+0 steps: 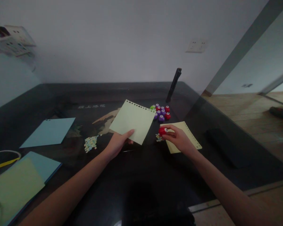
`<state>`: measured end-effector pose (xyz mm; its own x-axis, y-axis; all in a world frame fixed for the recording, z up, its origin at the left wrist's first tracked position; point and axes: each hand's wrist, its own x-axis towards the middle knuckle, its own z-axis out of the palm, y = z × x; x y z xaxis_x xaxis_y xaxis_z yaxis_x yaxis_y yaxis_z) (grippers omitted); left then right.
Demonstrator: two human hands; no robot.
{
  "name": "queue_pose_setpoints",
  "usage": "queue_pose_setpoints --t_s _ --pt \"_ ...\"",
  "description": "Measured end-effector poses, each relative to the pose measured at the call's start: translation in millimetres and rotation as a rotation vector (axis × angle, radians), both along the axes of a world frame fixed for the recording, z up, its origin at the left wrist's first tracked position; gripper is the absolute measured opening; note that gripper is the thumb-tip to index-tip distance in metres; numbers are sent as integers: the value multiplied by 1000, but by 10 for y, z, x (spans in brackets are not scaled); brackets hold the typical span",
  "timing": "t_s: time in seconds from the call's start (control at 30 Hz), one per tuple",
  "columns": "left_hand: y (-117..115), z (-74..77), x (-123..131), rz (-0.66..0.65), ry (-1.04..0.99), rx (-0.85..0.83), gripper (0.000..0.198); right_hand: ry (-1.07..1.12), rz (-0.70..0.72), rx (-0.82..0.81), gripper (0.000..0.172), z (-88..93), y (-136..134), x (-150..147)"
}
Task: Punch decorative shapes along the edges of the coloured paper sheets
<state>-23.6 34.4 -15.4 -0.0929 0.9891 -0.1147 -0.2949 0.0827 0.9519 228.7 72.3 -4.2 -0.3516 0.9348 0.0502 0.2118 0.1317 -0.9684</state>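
Observation:
My left hand point(118, 142) pinches the lower edge of a pale green sheet point(134, 117), tilted above the dark table, with a row of punched holes along its far edge. My right hand point(179, 137) grips a small red craft punch point(162, 131) between thumb and fingers, apart from that sheet. Beneath the right hand lies a pale yellow sheet point(172, 148), holed along its right edge. Several purple, red and green punches point(161, 118) cluster behind the right hand. Small paper bits point(158, 137) show beside the punch, and another pile of paper bits point(90, 143) lies left of my left hand.
A blue sheet point(49, 131) lies at the left. Nearer, green paper point(16, 179) overlaps blue paper point(43, 164), close to a pale cable point(10, 151). A black upright stick-like object point(174, 84) stands at the back right, and a dark flat object point(224, 147) lies at the right.

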Motion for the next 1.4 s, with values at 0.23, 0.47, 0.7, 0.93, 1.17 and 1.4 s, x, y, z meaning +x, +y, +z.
queue_pose_setpoints --t_s 0.23,0.47,0.7,0.93,1.17,1.4 --pt "-272 -104 92 -133 308 -83 30 224 -14 -268 35 3 -189 18" --pt "-331 -45 125 -156 359 -114 27 442 -40 -458 44 34 -226 18" --pt "-345 -9 97 -139 463 -80 30 450 -26 -491 35 63 -237 29" --pt "-347 -26 96 -116 476 -111 27 390 -85 -454 35 49 -231 3" --pt "-352 -18 93 -154 482 -116 27 377 -89 -418 31 22 -233 13" --pt "-359 -52 76 -159 506 -119 27 384 -108 -445 38 31 -241 -12"
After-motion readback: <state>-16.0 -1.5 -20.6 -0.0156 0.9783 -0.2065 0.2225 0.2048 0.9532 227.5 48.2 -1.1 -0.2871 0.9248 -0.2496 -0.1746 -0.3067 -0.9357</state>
